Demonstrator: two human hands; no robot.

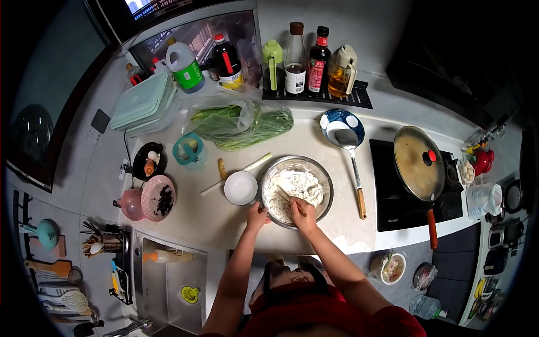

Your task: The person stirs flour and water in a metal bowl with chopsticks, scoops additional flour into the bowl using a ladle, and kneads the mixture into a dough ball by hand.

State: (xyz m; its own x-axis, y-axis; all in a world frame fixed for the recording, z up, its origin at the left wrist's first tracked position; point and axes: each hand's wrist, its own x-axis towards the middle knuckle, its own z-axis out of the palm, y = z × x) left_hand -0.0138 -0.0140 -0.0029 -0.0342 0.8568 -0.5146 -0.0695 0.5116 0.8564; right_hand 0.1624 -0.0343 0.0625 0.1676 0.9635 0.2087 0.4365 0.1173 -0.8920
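A metal mixing bowl [330,197] stands near the counter's front edge, with lumpy white flour dough [300,182] inside. My left hand [257,218] is closed on the bowl's left rim. In my right hand [304,214], which is over the bowl's near side, is a pair of chopsticks [283,193], their tips down in the flour. Just left of the metal bowl sits a small white bowl [241,188]. Behind it lie a leek stalk [259,162] and a piece of ginger [222,168].
Bagged green vegetables [241,124] lie behind. At right are a ladle [357,185] resting on a blue-white plate [331,119], and a lidded pan [418,163] on the cooktop [387,210]. Bottles [319,62] line the back. A pink colander [150,196] and the sink [151,281] are left.
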